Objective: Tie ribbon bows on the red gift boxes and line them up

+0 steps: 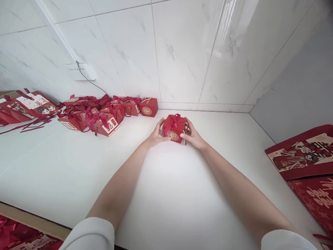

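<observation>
A small red gift box (173,128) with a red ribbon bow on top and a gold emblem on its front stands on the white tabletop (169,194) near the back wall. My left hand (156,134) grips its left side, thumb on the front. My right hand (194,136) grips its right side, fingers wrapped round the edge. A gold tassel hangs at the box's right front corner.
Several finished red ribbon boxes (104,113) sit in a cluster at the back left. Flat red printed cartons (31,106) lie at the far left, more red printed packs (304,152) at the right edge. A wall socket with a cable (84,73) is on the tiled wall.
</observation>
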`<action>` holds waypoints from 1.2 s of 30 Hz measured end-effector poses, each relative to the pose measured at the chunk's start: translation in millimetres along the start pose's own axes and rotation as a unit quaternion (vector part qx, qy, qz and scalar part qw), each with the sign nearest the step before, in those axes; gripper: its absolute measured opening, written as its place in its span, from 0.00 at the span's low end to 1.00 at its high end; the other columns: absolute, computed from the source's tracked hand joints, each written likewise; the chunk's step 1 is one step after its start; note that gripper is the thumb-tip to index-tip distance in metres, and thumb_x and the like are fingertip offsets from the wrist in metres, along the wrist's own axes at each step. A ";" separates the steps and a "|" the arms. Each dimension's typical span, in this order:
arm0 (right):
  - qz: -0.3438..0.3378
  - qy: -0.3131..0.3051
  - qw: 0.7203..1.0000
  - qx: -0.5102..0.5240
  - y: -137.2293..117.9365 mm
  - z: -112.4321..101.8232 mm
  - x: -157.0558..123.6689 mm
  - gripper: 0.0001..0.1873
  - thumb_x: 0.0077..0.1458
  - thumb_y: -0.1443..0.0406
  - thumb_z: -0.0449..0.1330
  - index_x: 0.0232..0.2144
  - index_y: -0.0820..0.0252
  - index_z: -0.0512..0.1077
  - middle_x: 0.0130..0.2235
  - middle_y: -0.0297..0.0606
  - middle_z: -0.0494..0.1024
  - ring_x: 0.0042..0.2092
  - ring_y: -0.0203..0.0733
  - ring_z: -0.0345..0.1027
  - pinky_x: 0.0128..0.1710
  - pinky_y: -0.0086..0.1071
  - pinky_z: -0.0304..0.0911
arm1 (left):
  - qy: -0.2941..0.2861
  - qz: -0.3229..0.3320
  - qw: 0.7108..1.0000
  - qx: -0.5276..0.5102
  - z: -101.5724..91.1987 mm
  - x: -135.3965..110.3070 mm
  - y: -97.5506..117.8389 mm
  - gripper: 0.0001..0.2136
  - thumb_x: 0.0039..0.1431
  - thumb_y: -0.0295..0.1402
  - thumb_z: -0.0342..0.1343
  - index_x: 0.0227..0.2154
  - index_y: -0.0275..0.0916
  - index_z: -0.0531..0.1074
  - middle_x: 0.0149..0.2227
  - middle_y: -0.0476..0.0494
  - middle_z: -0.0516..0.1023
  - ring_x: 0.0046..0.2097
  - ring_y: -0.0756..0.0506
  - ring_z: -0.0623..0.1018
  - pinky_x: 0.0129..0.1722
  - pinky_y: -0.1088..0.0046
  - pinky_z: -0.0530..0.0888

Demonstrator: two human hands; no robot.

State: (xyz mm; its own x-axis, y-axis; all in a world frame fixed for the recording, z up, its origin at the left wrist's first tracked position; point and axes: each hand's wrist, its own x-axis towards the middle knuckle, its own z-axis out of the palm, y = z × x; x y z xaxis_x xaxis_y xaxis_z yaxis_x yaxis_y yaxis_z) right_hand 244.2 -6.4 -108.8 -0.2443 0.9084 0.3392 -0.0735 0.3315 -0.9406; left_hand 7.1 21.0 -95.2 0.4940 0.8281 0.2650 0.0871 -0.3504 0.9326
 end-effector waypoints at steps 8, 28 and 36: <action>0.060 -0.014 0.987 0.147 -8.6 -12.7 0.3 0.33 0.48 0.59 0.66 0.57 0.50 0.64 0.59 0.37 0.68 0.57 0.47 0.62 0.56 0.42 0.61 | 0.099 -0.136 0.966 -0.194 -13.6 1.0 3.1 0.30 0.60 0.49 0.46 0.62 0.40 0.52 0.37 0.41 0.78 0.40 0.43 0.79 0.43 0.62 0.73; 0.157 0.229 0.859 0.429 -18.5 -67.4 6.8 0.09 0.50 0.70 0.64 0.30 0.57 0.66 0.15 0.19 0.54 0.15 0.24 0.52 0.17 0.17 0.63 | 0.258 -0.086 0.911 -0.310 -35.2 -3.0 15.5 0.13 0.54 0.35 0.49 0.17 0.40 0.57 0.19 0.50 0.63 0.30 0.50 0.75 0.45 0.69 0.74; 0.271 0.245 0.855 0.367 -38.0 -104.4 6.5 0.05 0.60 0.70 0.52 0.33 0.63 0.68 0.15 0.25 0.64 0.15 0.27 0.61 0.23 0.22 0.72 | 0.344 -0.170 0.858 -0.341 -40.5 3.7 7.5 0.11 0.52 0.30 0.50 0.18 0.39 0.57 0.16 0.55 0.60 0.22 0.54 0.70 0.39 0.76 0.76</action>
State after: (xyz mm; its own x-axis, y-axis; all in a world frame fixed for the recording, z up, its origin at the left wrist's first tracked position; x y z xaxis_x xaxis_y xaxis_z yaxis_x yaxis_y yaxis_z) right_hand 346.4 13.4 -69.3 -0.0130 0.9356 -0.3530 -0.7098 -0.2572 -0.6558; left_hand -25.5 39.1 -77.2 -0.1070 0.9765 -0.1868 -0.5178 0.1057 0.8490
